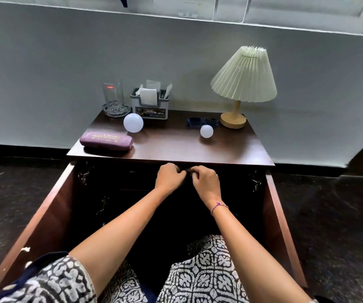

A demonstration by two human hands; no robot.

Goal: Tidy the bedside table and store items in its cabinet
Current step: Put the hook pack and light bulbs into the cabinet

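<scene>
On the bedside table [176,147]: 2 white bulbs [133,122], 1 lamp [242,84], 1 purple spectacle case [106,141], 1 glass [112,96], 1 ashtray [116,110], 1 tissue holder [150,106], 1 pair of sunglasses [201,122].

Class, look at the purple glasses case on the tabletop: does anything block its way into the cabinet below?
Nothing visible does. The purple glasses case lies near the tabletop's front left edge, and both cabinet doors stand open. Only the left hand and right hand sit in the opening, just under the top.

the glass [112,92] at eleven o'clock bears a red "cello" sticker. the tissue holder [150,106] beside it reads "opel". the purple case [106,141] at nine o'clock shows gold "prince opticals".
</scene>
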